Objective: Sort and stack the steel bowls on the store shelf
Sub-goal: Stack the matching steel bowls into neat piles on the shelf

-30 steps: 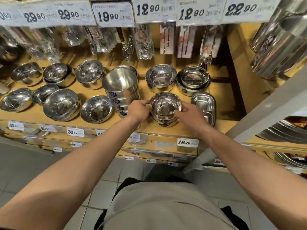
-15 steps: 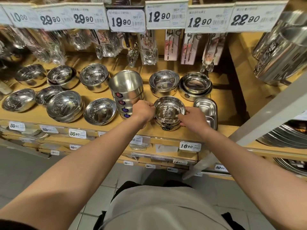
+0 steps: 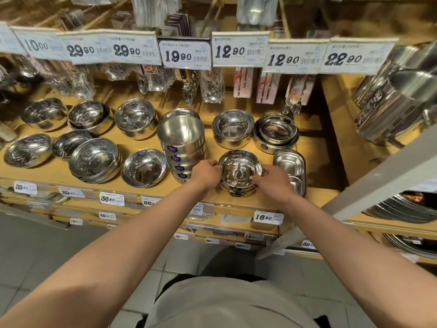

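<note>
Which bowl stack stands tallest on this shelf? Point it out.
The tall stack just left of the left hand: several deep matte bowls with purple stickers, rising well above the low stacks around it.

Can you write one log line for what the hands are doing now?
left hand grips bowl stack | right hand grips it too | stack on shelf

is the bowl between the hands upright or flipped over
Upright: the bowl shows its open mouth and shiny inside, nested on the stack below, with both hands at its rim.
</note>
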